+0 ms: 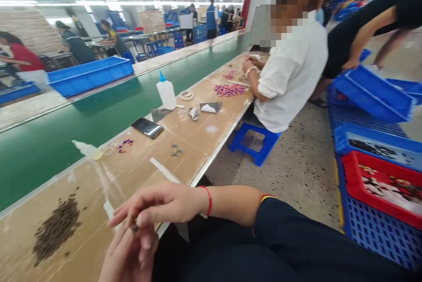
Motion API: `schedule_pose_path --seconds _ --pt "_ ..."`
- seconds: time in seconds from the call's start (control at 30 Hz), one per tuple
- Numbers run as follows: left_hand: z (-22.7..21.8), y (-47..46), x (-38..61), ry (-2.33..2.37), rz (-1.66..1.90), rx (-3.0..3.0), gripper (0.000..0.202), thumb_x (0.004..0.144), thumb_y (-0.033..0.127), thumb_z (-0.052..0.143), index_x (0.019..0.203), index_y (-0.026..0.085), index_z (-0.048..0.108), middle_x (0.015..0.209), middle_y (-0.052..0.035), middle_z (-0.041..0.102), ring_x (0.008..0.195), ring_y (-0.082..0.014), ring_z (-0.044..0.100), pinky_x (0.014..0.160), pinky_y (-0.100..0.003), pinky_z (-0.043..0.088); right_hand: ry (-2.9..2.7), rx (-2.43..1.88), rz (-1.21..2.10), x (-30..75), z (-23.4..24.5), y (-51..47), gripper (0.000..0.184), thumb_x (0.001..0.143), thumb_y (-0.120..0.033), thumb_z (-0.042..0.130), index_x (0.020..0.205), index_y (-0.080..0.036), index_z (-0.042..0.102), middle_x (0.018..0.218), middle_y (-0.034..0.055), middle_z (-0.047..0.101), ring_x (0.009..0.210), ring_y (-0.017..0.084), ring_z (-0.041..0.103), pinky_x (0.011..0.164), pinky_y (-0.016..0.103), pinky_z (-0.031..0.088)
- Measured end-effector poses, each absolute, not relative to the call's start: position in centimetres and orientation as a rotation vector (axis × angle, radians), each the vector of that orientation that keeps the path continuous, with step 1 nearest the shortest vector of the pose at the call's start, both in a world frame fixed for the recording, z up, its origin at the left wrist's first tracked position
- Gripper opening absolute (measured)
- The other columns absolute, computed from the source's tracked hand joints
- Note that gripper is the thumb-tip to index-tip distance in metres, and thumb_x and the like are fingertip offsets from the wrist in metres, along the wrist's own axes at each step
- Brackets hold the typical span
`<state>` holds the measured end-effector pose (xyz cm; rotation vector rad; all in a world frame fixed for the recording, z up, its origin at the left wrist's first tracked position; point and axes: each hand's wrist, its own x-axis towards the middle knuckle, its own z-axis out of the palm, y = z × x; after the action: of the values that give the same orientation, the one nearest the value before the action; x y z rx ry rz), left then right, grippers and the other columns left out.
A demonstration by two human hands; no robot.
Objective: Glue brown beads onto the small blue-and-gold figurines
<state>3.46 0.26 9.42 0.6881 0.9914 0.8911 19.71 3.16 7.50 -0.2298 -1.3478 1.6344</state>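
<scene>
My right hand [158,207], with a red string at the wrist, reaches over the near edge of the brown worktable [204,134], its fingers pinched together. My left hand [128,255] rises from below with fingers curled up against it. Between the fingertips of both hands sits a small dark piece [134,228]. A pile of small dark parts [56,229] lies on the table to the left of my hands. A white strip [165,170] lies just beyond them, and a few small metal pieces [176,150] lie further out.
A green conveyor belt [66,132] runs along the table's far side. On the table are a phone [147,127], a glue bottle [166,93], a fallen small bottle [87,149] and purple bits [125,143]. A co-worker in white [290,79] sits on a blue stool [253,141]. Blue and red crates [379,181] stand at the right.
</scene>
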Motion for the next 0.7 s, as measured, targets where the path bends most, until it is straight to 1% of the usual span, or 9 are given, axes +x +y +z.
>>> schedule_pose_path --seconds 0.1,0.17,0.2,0.27,0.3,0.33,0.4,0.53,0.7 --pt "10.4 -0.5 4.3 0.969 0.99 0.707 0.038 0.061 0.041 0.091 0.078 0.019 0.065 0.056 0.0043 0.053 0.049 -0.0064 0.042 0.048 -0.017 0.043 -1.336 -0.294 1.671 19.9 7.7 2.2 0.053 0.084 -0.064 0.075 0.098 -0.013 0.063 0.138 0.0185 0.06 0.109 0.018 0.069 0.097 0.03 0.054" --pt "10.5 -0.8 4.6 0.936 1.044 0.765 0.037 0.063 0.042 0.09 0.076 0.017 0.065 0.053 0.0045 0.053 0.047 -0.0054 0.041 0.048 -0.017 0.042 -1.297 -0.312 1.678 19.9 8.0 1.7 0.05 0.085 -0.06 0.077 0.098 -0.014 0.064 0.136 0.0177 0.063 0.106 0.018 0.07 0.092 0.03 0.056" --pt "10.5 -0.9 4.7 0.922 1.048 0.789 0.038 0.063 0.043 0.09 0.074 0.016 0.065 0.05 0.005 0.051 0.045 -0.0049 0.04 0.046 -0.017 0.039 -1.28 -0.34 1.664 19.9 8.1 1.5 0.046 0.087 -0.057 0.077 0.097 -0.014 0.065 0.131 0.0167 0.066 0.11 0.019 0.069 0.096 0.031 0.055" --pt "10.4 -1.0 4.9 0.9 1.077 0.818 0.042 0.062 0.048 0.089 0.068 0.016 0.063 0.046 0.0063 0.047 0.04 -0.0033 0.033 0.042 -0.016 0.032 -1.225 -0.397 1.679 19.9 8.4 1.1 0.041 0.091 -0.054 0.073 0.101 -0.014 0.068 0.13 0.015 0.068 0.11 0.019 0.069 0.099 0.035 0.054" --pt "10.3 -1.0 5.0 0.897 1.096 0.848 0.044 0.064 0.05 0.088 0.064 0.015 0.06 0.044 0.0066 0.046 0.039 -0.003 0.032 0.041 -0.017 0.029 -1.203 -0.428 1.691 20.0 8.5 0.9 0.039 0.093 -0.053 0.072 0.104 -0.015 0.07 0.132 0.014 0.067 0.115 0.019 0.067 0.105 0.035 0.051" --pt "10.2 -1.0 5.1 0.904 1.124 0.887 0.044 0.067 0.051 0.086 0.063 0.016 0.06 0.043 0.0067 0.045 0.039 -0.0034 0.032 0.042 -0.017 0.029 -1.149 -0.442 1.715 20.0 8.5 0.8 0.037 0.095 -0.052 0.07 0.105 -0.016 0.071 0.135 0.0125 0.066 0.119 0.018 0.066 0.106 0.033 0.05" --pt "10.0 -1.0 5.2 0.928 1.192 0.981 0.045 0.072 0.053 0.082 0.06 0.016 0.058 0.043 0.0055 0.047 0.04 -0.0047 0.035 0.043 -0.019 0.03 -1.053 -0.438 1.786 19.9 8.5 0.6 0.032 0.096 -0.049 0.07 0.108 -0.019 0.071 0.139 0.0097 0.064 0.122 0.017 0.063 0.104 0.031 0.05" --pt "9.5 -1.6 5.1 0.979 1.298 1.165 0.043 0.082 0.052 0.076 0.061 0.017 0.06 0.047 0.0027 0.055 0.043 -0.0078 0.043 0.045 -0.022 0.036 -0.985 -0.388 1.907 19.7 8.5 0.3 0.031 0.094 -0.047 0.071 0.105 -0.018 0.071 0.14 0.0099 0.064 0.107 0.016 0.068 0.093 0.029 0.053" --pt "9.2 -2.1 4.9 0.935 1.364 1.269 0.035 0.087 0.045 0.073 0.066 0.018 0.065 0.053 0.001 0.062 0.049 -0.01 0.052 0.05 -0.023 0.044 -0.97 -0.395 1.934 19.4 8.8 0.0 0.032 0.091 -0.047 0.075 0.103 -0.019 0.069 0.133 0.0108 0.068 0.12 0.018 0.064 0.098 0.03 0.051"
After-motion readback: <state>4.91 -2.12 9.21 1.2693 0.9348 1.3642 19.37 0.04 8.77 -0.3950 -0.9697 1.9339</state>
